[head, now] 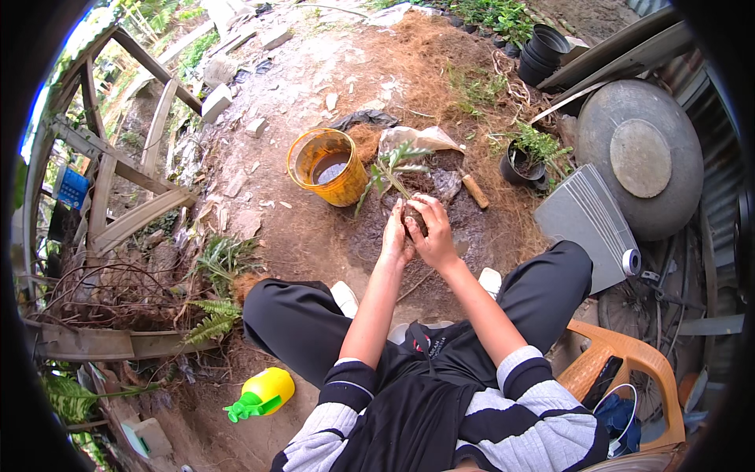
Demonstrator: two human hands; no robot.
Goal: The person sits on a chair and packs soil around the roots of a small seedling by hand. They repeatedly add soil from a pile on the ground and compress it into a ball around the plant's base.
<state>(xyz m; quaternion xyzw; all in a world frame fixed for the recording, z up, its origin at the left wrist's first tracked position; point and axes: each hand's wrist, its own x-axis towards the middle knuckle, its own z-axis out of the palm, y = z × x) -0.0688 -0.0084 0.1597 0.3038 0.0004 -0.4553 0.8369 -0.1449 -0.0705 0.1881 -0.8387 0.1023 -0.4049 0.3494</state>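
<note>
Between both palms I hold a ball of dark soil [416, 222] at the base of a leafy seedling [396, 168]. My left hand [396, 235] cups the near left side, and my right hand [433, 229] wraps the other side with its fingers over the top. The seedling's stem leans up and to the left, away from me. Just beyond my hands lies an opened pale sack [422, 138] with dark soil in it. A trowel-like tool's wooden handle [475, 192] rests to the right; its blade is hidden. A yellow bucket [339, 183] with murky liquid stands to the left.
A yellow spray bottle [268, 390] lies by my left leg. Black pots [541, 53] are stacked at the far right, with a potted fern [522, 162] nearer. An orange plastic chair [646, 366] stands at my right, near a grey folded panel [587, 227]. Wooden framing [127, 165] borders the left.
</note>
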